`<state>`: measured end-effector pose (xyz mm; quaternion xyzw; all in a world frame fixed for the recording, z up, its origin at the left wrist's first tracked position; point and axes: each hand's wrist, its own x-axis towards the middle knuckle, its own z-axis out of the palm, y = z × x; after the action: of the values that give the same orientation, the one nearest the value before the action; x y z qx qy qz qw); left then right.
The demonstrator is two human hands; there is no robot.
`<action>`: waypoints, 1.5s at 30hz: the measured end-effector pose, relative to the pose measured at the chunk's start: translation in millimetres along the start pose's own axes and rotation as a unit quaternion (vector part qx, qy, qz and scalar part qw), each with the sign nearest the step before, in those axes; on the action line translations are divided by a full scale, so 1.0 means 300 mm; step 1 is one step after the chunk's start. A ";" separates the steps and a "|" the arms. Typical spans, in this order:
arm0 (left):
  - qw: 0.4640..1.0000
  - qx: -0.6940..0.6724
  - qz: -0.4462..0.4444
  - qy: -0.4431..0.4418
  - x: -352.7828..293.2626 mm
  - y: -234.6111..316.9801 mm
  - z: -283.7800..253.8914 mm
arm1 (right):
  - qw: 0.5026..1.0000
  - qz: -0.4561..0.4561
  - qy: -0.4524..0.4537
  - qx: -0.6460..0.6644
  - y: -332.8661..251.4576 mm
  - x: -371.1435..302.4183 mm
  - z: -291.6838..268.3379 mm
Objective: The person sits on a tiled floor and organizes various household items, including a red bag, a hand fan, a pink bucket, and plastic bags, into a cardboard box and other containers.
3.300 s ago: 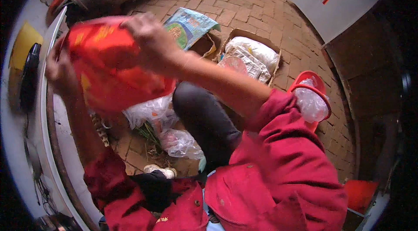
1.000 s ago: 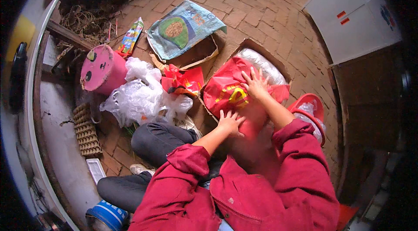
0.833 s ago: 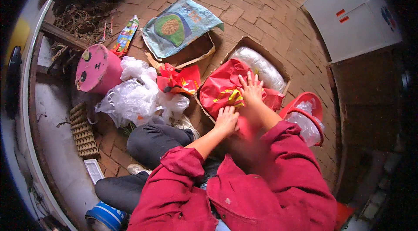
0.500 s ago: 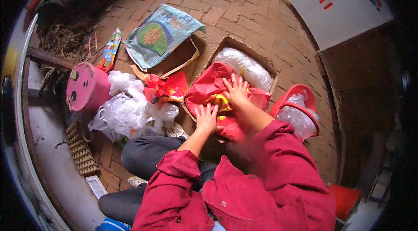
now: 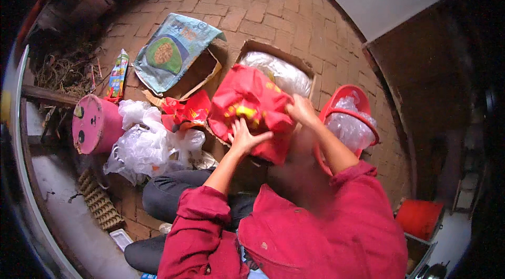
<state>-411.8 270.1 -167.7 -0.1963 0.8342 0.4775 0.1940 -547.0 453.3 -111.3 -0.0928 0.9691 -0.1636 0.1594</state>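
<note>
A red bag point(image 5: 242, 89) with yellow print lies bunched over the near part of an open cardboard box point(image 5: 311, 76). In the box's far end sits a bundle of clear plastic point(image 5: 279, 71). My left hand point(image 5: 244, 138) rests on the bag's near side, fingers spread and thumb stretched to the right. At the bag's right edge, my right hand point(image 5: 303, 112) has its fingers closed on the red material. Whatever lies under the bag is hidden.
To the left are white plastic bags point(image 5: 138, 145), crumpled red packaging point(image 5: 193, 109) and a pink round stool point(image 5: 100, 123). A blue sack point(image 5: 168, 55) covers another box. Right of me stands a red basket point(image 5: 336, 101) holding clear plastic. Egg trays point(image 5: 100, 202) lean by the left wall.
My right hand has gone from lying flat on the bag to gripping its right edge. The bag's right side is drawn in and bulges up more. The view has shifted slightly.
</note>
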 end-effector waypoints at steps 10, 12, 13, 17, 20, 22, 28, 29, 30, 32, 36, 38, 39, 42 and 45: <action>0.903 -0.276 0.189 0.270 0.017 -0.041 -0.062 | 0.886 -0.008 -0.353 0.301 -0.351 0.012 -0.180; 0.876 -0.288 0.238 0.305 0.049 -0.052 -0.074 | 0.934 -0.052 -0.228 0.269 -0.170 0.131 -0.157; 0.849 -0.368 0.243 0.291 0.032 -0.009 -0.085 | 0.975 -0.106 -0.127 0.148 -0.062 0.188 -0.114; 0.873 -0.332 0.206 0.294 0.074 -0.125 -0.182 | 0.986 -0.113 0.049 0.110 -0.001 -0.011 0.050; 0.816 -0.488 0.177 0.254 0.087 -0.168 -0.261 | 0.962 -0.039 0.200 0.179 -0.002 -0.079 0.040; 0.762 -0.579 0.165 0.239 0.074 -0.138 -0.316 | 0.947 -0.081 0.308 0.046 0.080 -0.082 0.092; 0.720 -0.621 0.165 0.263 0.048 -0.144 -0.401 | 0.971 -0.150 0.073 -0.174 0.039 -0.112 0.179; 0.719 -0.619 0.164 0.269 0.067 -0.187 -0.425 | 0.971 -0.152 0.069 -0.168 0.032 -0.088 0.181; 0.719 -0.617 0.163 0.276 0.082 -0.227 -0.457 | 0.976 -0.118 -0.036 -0.182 0.004 -0.060 0.180; 0.721 -0.610 0.153 0.291 0.081 -0.249 -0.486 | 0.934 -0.129 -0.211 -0.258 -0.019 -0.045 0.202; 0.697 -0.658 0.141 0.247 0.027 -0.207 -0.525 | 0.915 -0.128 -0.299 -0.238 -0.007 -0.048 0.336; 0.693 -0.670 0.155 0.216 0.054 -0.211 -0.504 | 0.961 -0.121 -0.191 -0.160 0.145 -0.005 0.532; 0.689 -0.678 0.164 0.198 0.051 -0.203 -0.505 | 0.959 -0.160 -0.170 -0.160 0.180 -0.007 0.580; 0.706 -0.658 0.187 0.182 -0.012 -0.179 -0.540 | 0.943 -0.139 -0.241 -0.185 0.074 -0.021 0.536; 0.708 -0.650 0.202 0.188 -0.026 -0.178 -0.567 | 0.925 -0.118 -0.289 -0.218 -0.017 -0.079 0.441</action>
<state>-401.0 97.7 -122.6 -0.1861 0.3569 0.8824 -0.2438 -479.4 416.2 -221.5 -0.2820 0.8749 0.0681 0.3877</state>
